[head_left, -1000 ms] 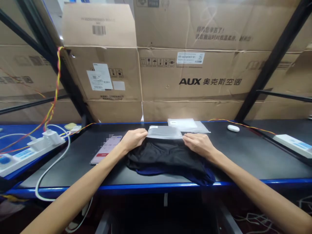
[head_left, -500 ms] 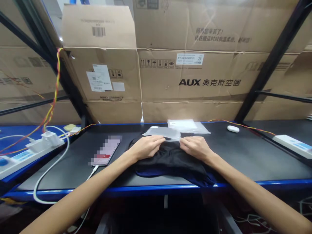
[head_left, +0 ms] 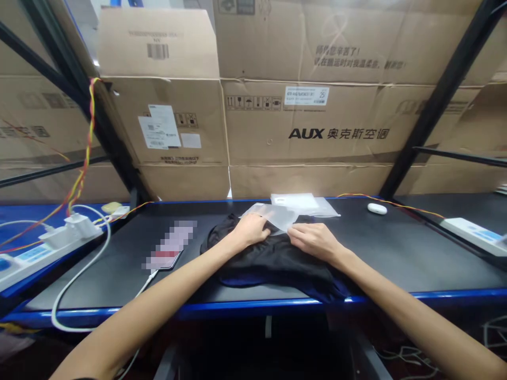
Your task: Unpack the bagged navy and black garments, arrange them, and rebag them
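From my end of the feed I have both hands at work over a dark cloth (head_left: 277, 266), which lies bunched at the middle of the worktop (head_left: 392, 250), its lower right end reaching the blue front edge (head_left: 237, 307). A translucent bag (head_left: 277, 215) lies tilted over the cloth's far side, toward the worktop's back edge. My right hand (head_left: 315, 240) has its fingers closed, thumb and forefinger pinching the bag's near right corner. My left hand (head_left: 250, 230) is at the bag's left part, fingertips apparently behind or under the film, thumb apart; I cannot tell whether those fingers grip anything. I read the step in hand as working the bag's near side, perhaps parting its two layers, with the cloth beneath left loose. To my mind the next move calls for holding that right corner firm while the left fingers find a sure purchase on the film; thin plastic like this could slip or cling to itself. More flat bags (head_left: 293, 201) lie at the back edge, just beyond the one I hold. A phone (head_left: 170, 248) lies toward the worktop's left side, and a small white case (head_left: 376, 209) sits near the back right corner, both well clear of my hands.
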Demonstrator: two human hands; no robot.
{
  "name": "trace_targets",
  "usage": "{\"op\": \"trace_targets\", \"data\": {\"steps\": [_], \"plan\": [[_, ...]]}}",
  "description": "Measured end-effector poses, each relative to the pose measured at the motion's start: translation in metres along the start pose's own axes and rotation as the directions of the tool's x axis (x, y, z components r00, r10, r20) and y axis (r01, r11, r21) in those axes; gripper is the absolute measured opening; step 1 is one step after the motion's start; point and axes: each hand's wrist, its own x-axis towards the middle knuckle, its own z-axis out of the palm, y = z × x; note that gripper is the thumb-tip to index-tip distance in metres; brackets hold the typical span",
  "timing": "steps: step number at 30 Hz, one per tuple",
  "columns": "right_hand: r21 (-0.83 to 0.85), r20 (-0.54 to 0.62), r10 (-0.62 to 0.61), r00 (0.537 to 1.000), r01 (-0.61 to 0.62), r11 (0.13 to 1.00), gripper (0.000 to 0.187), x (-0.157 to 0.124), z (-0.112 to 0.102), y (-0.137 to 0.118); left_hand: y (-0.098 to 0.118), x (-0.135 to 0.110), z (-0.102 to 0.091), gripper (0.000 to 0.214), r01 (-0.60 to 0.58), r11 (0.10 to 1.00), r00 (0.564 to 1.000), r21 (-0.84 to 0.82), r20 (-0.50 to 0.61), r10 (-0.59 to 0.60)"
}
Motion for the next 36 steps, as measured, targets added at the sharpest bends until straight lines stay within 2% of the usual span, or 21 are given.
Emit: {"op": "trace_targets", "data": {"steps": [3,5,7,10,12,15,17,20,22,25,27,30,36], "plan": [[-0.020,-0.007,0.044,0.999,-0.044,0.999,0.026,-0.001,0.000,0.000,-0.005,0.001,0.000,0.039,0.075,0.996,0.995,0.042,0.065,-0.078],[-0.041,-0.002,0.083,0.997,-0.083,0.996,0.026,-0.002,0.000,0.001,-0.009,-0.003,-0.004,0.039,0.076,0.997,0.992,0.028,0.100,-0.079],[-0.058,0.008,0.117,0.993,-0.116,0.992,0.027,-0.003,0.000,0.002,-0.013,-0.011,-0.010,0.047,0.019,0.998,0.996,-0.057,0.093,-0.014],[-0.060,0.013,0.148,0.989,-0.147,0.987,0.028,-0.005,0.001,0.004,-0.018,-0.025,-0.022,0.058,-0.077,0.966,0.996,-0.247,0.021,0.084],[-0.058,0.021,0.167,0.986,-0.166,0.984,0.029,-0.005,0.001,0.004,-0.018,-0.035,-0.030,0.058,-0.074,0.928,0.997,-0.364,-0.016,0.073],[-0.067,0.066,0.200,0.978,-0.196,0.978,0.027,-0.005,0.001,0.006,-0.013,-0.047,-0.040,0.054,-0.025,0.864,1.000,-0.504,-0.012,0.022],[-0.103,0.088,0.245,0.966,-0.236,0.966,0.025,-0.004,0.000,0.007,-0.009,-0.053,-0.044,0.053,-0.034,0.838,0.999,-0.544,0.014,0.050],[-0.162,0.100,0.314,0.944,-0.296,0.941,0.020,-0.001,-0.001,0.008,-0.002,-0.057,-0.047,0.058,-0.123,0.841,0.982,-0.527,0.055,0.178],[-0.143,0.123,0.274,0.954,-0.256,0.956,0.020,0.003,0.000,0.008,0.000,-0.058,-0.048,0.062,-0.154,0.848,0.971,-0.507,0.081,0.224],[-0.033,0.207,0.137,0.969,-0.133,0.991,0.039,0.009,0.002,0.008,0.001,-0.059,-0.048,0.068,-0.144,0.861,0.968,-0.488,0.112,0.225],[0.035,0.314,0.107,0.943,-0.124,0.992,0.042,0.014,0.004,0.010,0.000,-0.060,-0.047,0.072,-0.139,0.866,0.966,-0.480,0.128,0.226],[0.042,0.427,0.163,0.890,-0.199,0.979,0.038,0.020,0.005,0.016,-0.003,-0.060,-0.045,0.074,-0.131,0.863,0.964,-0.488,0.140,0.226],[-0.090,0.408,0.378,0.831,-0.375,0.923,0.040,0.020,0.005,0.051,-0.004,-0.059,-0.045,0.078,-0.092,0.855,0.968,-0.510,0.157,0.198]]}}
